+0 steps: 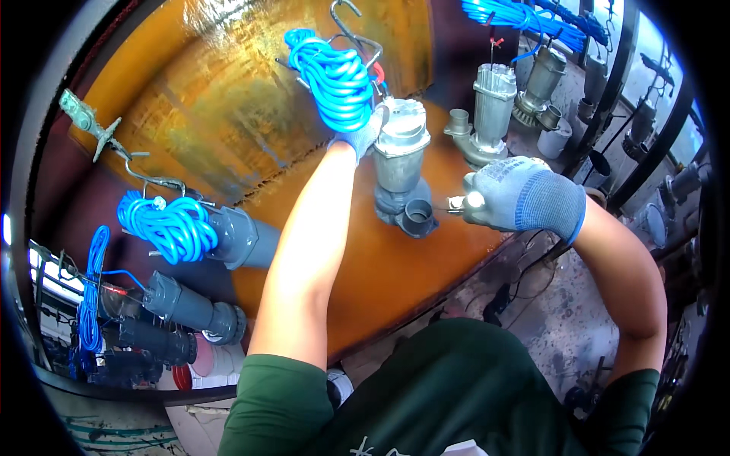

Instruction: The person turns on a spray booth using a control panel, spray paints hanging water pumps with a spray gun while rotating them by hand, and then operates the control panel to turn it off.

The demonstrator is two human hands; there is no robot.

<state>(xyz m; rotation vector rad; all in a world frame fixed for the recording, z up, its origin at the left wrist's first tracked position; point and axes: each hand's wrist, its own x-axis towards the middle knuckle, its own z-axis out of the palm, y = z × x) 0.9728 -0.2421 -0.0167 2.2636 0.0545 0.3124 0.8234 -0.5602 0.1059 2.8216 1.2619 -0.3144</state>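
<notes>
A grey pump [401,163] is upright in the middle, between the two hands. Its top is shiny and its bottom is darker. The left hand [363,139], in a grey glove, is just left of the pump's top, right under a bundle of blue cord [338,87]. Its fingers are partly hidden, so I cannot tell if it is gripping anything. A bent metal hook [353,30] is above the cord.

The right hand [506,196], also gloved, is to the right of the pump and lower than its top. It is curled tight around a small tool [456,203]. The tool's tip points left, near the pump's round pipe mouth [418,216].

Behind the pump is a stained orange wall [205,99]. Another silver pump [493,114] is farther back on the right. A dark grey pump [247,237] tilts on the left, beside more blue cord [167,228].
</notes>
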